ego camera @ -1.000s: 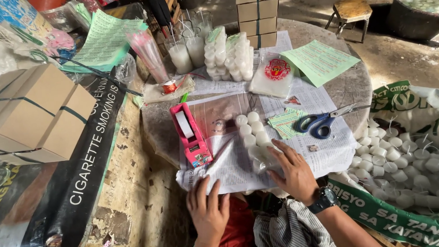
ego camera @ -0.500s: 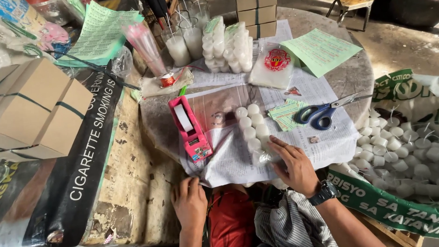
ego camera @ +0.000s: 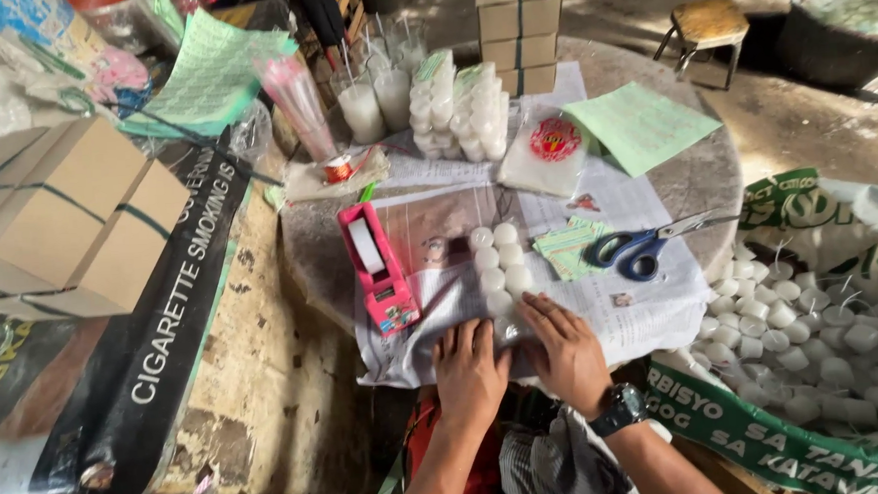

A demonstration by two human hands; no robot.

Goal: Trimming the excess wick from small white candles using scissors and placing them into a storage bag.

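Candles [ego camera: 497, 270], a packed white double row at frame centre: left hand [ego camera: 471, 370] has joined right hand [ego camera: 568, 350], both now flat, open-palmed, pressing the wrap's near end.

A round stone table [ego camera: 696, 178] is carrying spread newspaper [ego camera: 623, 313], with a pink tape dispenser [ego camera: 378, 265], blue scissors [ego camera: 639, 248], green paper sheets [ego camera: 641, 126] and small white candles [ego camera: 500, 264] lying on it.

Two hands, one pink tape dispenser [ego camera: 378, 268], one pair of blue scissors [ego camera: 639, 248] — seven visible white candles [ego camera: 498, 264] (bagged), three stacked cartons [ego camera: 517, 17].
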